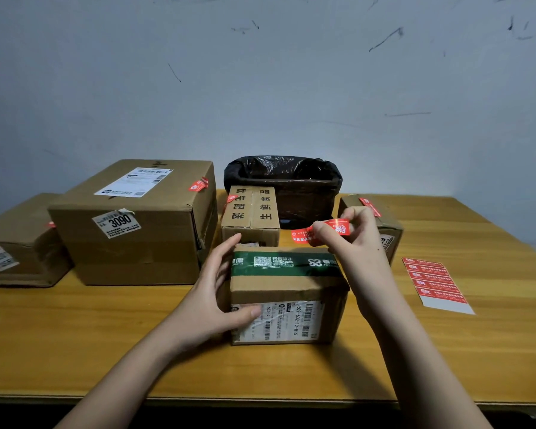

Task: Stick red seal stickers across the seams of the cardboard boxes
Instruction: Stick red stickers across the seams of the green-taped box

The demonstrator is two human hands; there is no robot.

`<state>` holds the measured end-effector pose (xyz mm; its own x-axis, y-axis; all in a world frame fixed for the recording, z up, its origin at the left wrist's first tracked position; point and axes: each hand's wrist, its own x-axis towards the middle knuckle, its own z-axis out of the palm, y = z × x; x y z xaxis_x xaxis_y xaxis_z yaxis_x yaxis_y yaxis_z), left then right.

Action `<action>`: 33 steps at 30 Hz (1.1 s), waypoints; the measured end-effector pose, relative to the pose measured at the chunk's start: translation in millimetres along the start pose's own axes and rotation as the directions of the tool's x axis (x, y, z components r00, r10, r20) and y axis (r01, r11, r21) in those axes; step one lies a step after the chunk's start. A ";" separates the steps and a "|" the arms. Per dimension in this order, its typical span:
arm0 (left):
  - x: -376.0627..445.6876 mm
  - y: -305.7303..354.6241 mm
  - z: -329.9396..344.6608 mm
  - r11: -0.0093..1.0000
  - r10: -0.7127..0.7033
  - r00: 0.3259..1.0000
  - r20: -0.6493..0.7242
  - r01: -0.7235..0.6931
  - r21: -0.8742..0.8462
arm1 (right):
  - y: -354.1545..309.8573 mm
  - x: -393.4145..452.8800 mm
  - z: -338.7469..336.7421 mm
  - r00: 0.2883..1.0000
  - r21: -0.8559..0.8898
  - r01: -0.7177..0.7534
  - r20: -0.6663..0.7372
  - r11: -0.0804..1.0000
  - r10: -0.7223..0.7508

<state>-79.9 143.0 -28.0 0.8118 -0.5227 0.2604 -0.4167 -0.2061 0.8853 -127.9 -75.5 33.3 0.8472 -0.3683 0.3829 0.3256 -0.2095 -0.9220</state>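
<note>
A small cardboard box (287, 291) with green tape across its top stands at the middle of the table. My left hand (217, 292) grips its left side, thumb on the front label. My right hand (358, 235) hovers above the box's far right corner and pinches a red seal sticker (322, 232) that hangs in the air. A sheet of red stickers (432, 281) lies on the table to the right.
A large box (136, 224) and a flatter box (16, 243) stand at the left, a small box (250, 216) and another box (381, 224) behind, each with a red sticker. A bin with a black bag (283, 184) stands against the wall. Wooden table (106, 335).
</note>
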 end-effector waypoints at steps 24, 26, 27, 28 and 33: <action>116.0 103.4 -10.0 0.959 0.194 0.968 -0.161 -0.152 0.240 | -28.9 64.2 10.4 0.995 -0.065 0.082 0.065 0.995 -0.078; 126.5 104.9 -11.4 0.956 0.184 0.966 -0.181 -0.133 0.261 | -33.5 75.0 11.0 0.993 -0.126 0.099 0.074 0.987 -0.090; 131.7 104.9 -12.3 0.951 0.182 0.965 -0.191 -0.123 0.283 | -35.9 80.4 11.3 0.992 -0.163 0.107 0.077 0.981 -0.096; 136.3 105.5 -13.0 0.943 0.183 0.963 -0.200 -0.115 0.312 | -37.7 86.4 12.1 0.992 -0.196 0.110 0.075 0.974 -0.097; 160.0 107.3 -16.5 0.925 0.146 0.966 -0.215 -0.057 0.375 | -45.8 114.9 16.5 0.993 -0.313 0.110 0.071 0.943 -0.093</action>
<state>12.0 51.0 115.0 0.8108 -0.3569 0.4639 -0.5851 -0.4713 0.6599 -38.5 -93.3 118.5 0.8410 -0.2822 0.4617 0.2692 -0.5220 -0.8094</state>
